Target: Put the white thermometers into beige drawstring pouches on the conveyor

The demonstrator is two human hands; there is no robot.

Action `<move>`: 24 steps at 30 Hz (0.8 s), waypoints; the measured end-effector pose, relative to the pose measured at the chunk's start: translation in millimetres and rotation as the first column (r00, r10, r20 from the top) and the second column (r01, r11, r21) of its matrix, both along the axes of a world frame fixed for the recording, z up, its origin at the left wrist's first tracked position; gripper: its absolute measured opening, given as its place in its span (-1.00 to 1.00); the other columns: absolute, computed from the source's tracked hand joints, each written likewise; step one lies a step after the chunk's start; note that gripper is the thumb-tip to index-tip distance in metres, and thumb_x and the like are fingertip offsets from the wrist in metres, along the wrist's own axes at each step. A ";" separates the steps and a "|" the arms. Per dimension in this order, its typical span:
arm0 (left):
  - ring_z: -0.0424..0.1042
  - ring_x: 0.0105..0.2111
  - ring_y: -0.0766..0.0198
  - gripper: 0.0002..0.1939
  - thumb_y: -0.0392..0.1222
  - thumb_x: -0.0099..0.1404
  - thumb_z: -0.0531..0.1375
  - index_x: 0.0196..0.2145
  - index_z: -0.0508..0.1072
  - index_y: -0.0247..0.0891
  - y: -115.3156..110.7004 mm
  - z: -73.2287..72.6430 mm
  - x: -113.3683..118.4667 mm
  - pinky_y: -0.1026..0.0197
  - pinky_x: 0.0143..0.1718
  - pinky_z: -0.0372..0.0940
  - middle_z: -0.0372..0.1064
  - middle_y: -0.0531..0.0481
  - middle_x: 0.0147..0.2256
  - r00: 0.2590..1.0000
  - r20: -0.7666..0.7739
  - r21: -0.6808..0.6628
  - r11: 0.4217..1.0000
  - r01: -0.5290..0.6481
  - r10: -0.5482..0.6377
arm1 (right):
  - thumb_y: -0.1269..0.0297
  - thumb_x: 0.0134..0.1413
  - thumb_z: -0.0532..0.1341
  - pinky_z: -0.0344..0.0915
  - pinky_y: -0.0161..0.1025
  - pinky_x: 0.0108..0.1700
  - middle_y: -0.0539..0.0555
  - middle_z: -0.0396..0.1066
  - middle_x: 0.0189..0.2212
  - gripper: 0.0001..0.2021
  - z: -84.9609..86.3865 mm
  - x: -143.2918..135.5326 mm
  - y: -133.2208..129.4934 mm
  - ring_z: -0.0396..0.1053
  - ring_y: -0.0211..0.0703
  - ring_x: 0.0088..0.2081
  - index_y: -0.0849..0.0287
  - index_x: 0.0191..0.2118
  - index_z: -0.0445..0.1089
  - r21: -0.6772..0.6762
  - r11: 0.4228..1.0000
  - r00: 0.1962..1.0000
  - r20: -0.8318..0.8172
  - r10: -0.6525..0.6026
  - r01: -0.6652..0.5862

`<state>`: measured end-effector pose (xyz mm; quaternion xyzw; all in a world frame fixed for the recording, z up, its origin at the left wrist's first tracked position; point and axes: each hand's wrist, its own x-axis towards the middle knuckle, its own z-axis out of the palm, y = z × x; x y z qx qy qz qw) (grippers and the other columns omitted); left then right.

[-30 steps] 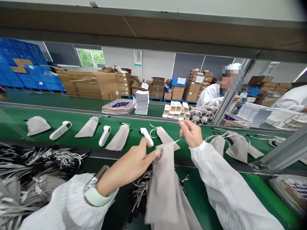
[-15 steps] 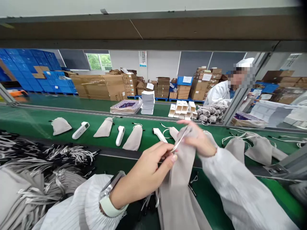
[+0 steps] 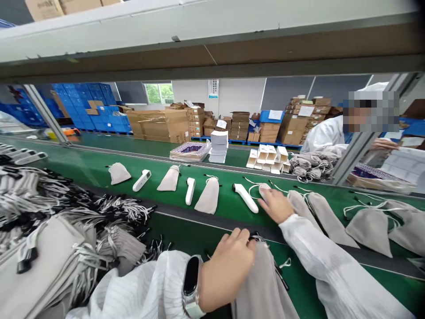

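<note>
I see L hand [image 3: 229,268] low ctr of frame, back up, fingers bent, tips hidden; L forearm [image 3: 142,285] in from btm edge. R hand [image 3: 276,205] R of ctr, palm down, fingers outstretched; R forearm [image 3: 322,257] from btm-R corner.

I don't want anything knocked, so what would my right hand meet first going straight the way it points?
Your right hand would probably meet the grey pouch just ahead first, with the white device close by; depth is unclear.
</note>
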<state>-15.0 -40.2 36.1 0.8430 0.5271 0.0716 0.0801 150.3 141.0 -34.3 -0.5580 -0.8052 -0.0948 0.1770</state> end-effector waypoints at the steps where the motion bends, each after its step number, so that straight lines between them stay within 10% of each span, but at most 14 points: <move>1: 0.22 -0.20 0.13 -0.82 -0.36 0.23 -0.05 -0.24 0.28 -0.29 1.0 1.2 0.0 0.12 -0.24 0.17 0.23 -0.11 -0.24 1.000 -0.014 0.003 1.000 -0.014 0.014 | 0.10 0.06 -0.04 0.10 -0.13 -0.13 0.20 0.26 -0.16 -0.60 -2.4 -10.3 -4.1 0.21 0.00 -0.13 0.12 0.00 0.18 -0.055 0.994 0.995 -0.011 0.096 -0.097; 6: 0.23 -0.25 0.19 -0.93 -0.24 0.19 0.07 -0.33 0.26 -0.25 13.1 3.3 -9.5 0.20 -0.28 0.16 0.23 -0.02 -0.31 0.997 0.075 -0.062 0.998 0.023 -0.018 | 0.32 -0.02 0.08 0.10 -0.19 -0.12 0.15 0.29 -0.27 -0.71 -16.5 -28.6 -5.5 0.21 -0.06 -0.15 0.13 -0.11 0.28 -0.258 0.953 0.958 -0.273 0.084 -0.158; 9: 0.25 -0.32 0.24 -0.87 -0.21 0.12 0.13 -0.36 0.22 -0.24 20.8 5.4 -16.5 0.27 -0.37 0.14 0.23 0.04 -0.35 0.987 0.161 -0.194 0.981 0.031 0.000 | 0.46 -0.08 0.07 0.18 -0.19 -0.20 0.10 0.31 -0.35 -0.70 -15.3 -19.2 5.3 0.28 -0.12 -0.24 0.15 -0.14 0.26 -0.398 0.885 0.675 -0.725 -0.140 -0.243; 12: 0.24 -0.37 0.24 -0.87 -0.17 0.12 0.12 -0.44 0.20 -0.24 24.4 7.7 -18.7 0.28 -0.42 0.10 0.24 0.07 -0.42 0.989 0.141 -0.234 0.972 -0.008 0.042 | 0.39 -0.02 0.04 0.27 -0.21 -0.38 0.10 0.34 -0.43 -0.70 -0.9 -11.1 10.5 0.34 -0.17 -0.39 0.21 -0.09 0.17 -0.459 0.823 0.451 -0.844 -0.288 -0.333; 18: 0.21 -0.38 0.20 -0.78 -0.12 0.15 0.07 -0.56 0.16 -0.24 21.2 9.6 -14.2 0.24 -0.40 0.06 0.20 0.06 -0.51 0.995 0.071 -0.175 0.983 -0.052 0.065 | 0.44 -0.21 0.24 0.30 -0.31 -0.36 0.04 0.36 -0.30 -0.36 59.0 -6.5 -12.2 0.35 -0.17 -0.20 0.04 0.03 -0.04 -0.027 0.705 -0.205 -0.949 -0.241 -0.708; 24: 0.21 -0.36 0.22 -0.81 -0.12 0.24 -0.05 -0.49 0.20 -0.19 14.1 21.2 -11.4 0.27 -0.40 0.05 0.23 0.09 -0.48 0.985 0.159 -0.238 0.971 -0.020 0.060 | 0.31 -0.17 0.25 0.32 -0.33 -0.47 -0.08 0.33 -0.44 -0.46 92.8 -8.6 -38.5 0.31 -0.35 -0.53 -0.01 -0.04 0.02 0.058 0.743 -0.299 -0.934 -0.196 -0.667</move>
